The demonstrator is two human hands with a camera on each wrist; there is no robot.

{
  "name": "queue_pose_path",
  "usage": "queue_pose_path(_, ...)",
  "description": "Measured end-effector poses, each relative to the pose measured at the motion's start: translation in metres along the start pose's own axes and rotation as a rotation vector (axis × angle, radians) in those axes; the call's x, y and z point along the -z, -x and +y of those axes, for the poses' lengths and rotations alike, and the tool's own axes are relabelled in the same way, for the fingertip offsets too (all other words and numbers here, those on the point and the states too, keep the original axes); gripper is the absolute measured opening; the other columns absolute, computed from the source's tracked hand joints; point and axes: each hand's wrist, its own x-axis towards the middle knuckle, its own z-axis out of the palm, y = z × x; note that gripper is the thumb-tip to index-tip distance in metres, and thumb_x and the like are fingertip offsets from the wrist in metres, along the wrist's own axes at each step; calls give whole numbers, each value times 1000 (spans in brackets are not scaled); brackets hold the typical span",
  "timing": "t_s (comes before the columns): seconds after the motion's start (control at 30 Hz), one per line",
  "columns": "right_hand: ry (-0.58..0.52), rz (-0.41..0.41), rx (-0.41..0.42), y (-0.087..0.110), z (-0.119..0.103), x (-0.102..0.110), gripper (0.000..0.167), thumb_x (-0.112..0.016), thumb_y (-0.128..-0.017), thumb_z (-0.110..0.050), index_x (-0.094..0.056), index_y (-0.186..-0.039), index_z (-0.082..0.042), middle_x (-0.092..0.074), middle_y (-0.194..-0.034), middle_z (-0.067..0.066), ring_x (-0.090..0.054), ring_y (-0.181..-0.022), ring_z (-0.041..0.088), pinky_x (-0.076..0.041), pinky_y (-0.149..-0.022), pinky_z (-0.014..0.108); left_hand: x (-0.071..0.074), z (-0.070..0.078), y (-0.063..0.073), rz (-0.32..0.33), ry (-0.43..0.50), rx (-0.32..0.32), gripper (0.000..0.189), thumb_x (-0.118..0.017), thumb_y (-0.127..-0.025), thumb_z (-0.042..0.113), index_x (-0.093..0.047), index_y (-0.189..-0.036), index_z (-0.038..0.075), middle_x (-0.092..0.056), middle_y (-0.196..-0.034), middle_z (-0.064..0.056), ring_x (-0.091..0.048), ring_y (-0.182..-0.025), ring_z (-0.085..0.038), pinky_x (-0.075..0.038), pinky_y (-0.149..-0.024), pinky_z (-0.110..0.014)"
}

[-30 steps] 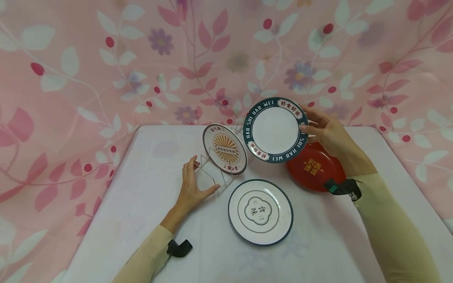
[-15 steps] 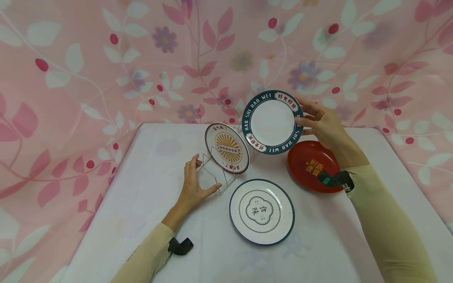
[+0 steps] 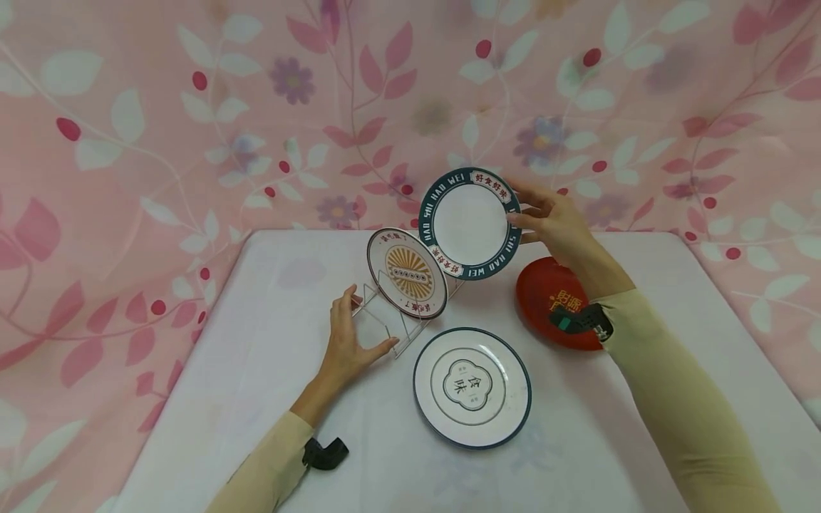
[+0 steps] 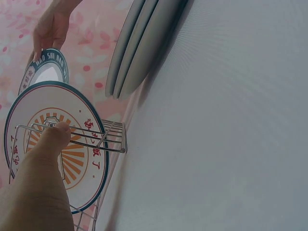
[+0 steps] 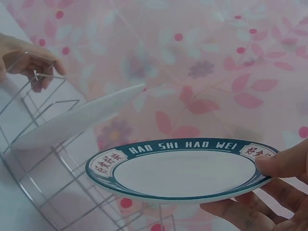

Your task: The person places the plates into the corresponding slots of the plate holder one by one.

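Observation:
My left hand (image 3: pixel 346 345) grips the near end of a wire plate rack (image 4: pixel 124 145), the thumb lying on its wires in the left wrist view. A white plate with an orange sunburst (image 3: pixel 408 274) leans upright in that rack. In my right hand (image 3: pixel 561 231) is a white plate with a dark green lettered rim (image 3: pixel 470 223), pinched at its right edge, thumb on the face and fingers behind. It is raised and tilted at the rack's far end, overlapping the sunburst plate's upper right edge in the head view.
A white plate with a blue rim (image 3: pixel 472 431) lies on the white-covered table (image 3: pixel 269 306) in front of the rack. To the right, partly under my right forearm, is a red plate (image 3: pixel 535 303) with gold characters. Pink floral cloth (image 3: pixel 288 142) hangs behind.
My right hand has carried the green-rimmed plate leftward and slightly up, closer over the rack's far end. My left hand stays on the rack, and the sunburst plate keeps its place.

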Motion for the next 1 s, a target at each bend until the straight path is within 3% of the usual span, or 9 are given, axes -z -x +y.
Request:
queue_pose_path(0.47, 72, -22, 57, -10, -4, -24, 54, -63, -95, -10, -50, -145, -23, -56, -132, 13, -63, -94, 17, -58, -70, 26, -1, 1, -2, -8, 14, 10, 118, -88, -64, 38, -17, -154, 9, -40, -127, -17, -38, -120, -28, -34, -102, -45)
queue_pose_path(1.0, 84, 26, 79, -19, -20, -30, 53, -63, -94, -7, -52, -143, -23, -57, -132, 13, -64, -97, 20, -58, -68, 25, -2, 3, -3, -3, 11, 11, 118, -88, -64, 39, -18, -154, 8, -41, -126, -17, -39, -119, -28, -34, -102, -44)
